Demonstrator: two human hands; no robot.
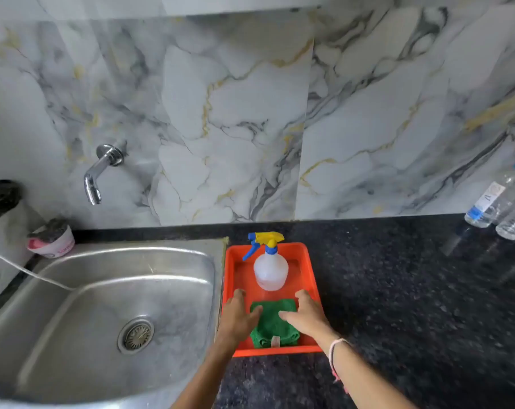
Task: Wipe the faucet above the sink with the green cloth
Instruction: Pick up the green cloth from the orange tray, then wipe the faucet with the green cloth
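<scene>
A folded green cloth [272, 327] lies at the near end of an orange tray [311, 262] on the dark counter. My left hand [238, 315] rests on the cloth's left edge and my right hand [305, 315] on its right edge, fingers spread, neither gripping it. The chrome faucet [98, 174] juts from the marble wall above the steel sink [173, 268], far to the left of both hands.
A clear spray bottle [269, 265] with a blue and yellow trigger stands at the tray's far end. A pink cup holding a scrubber [52, 239] sits at the sink's back left corner. Plastic water bottles [500, 199] stand at the far right. A thin white tube [29, 271] runs into the sink.
</scene>
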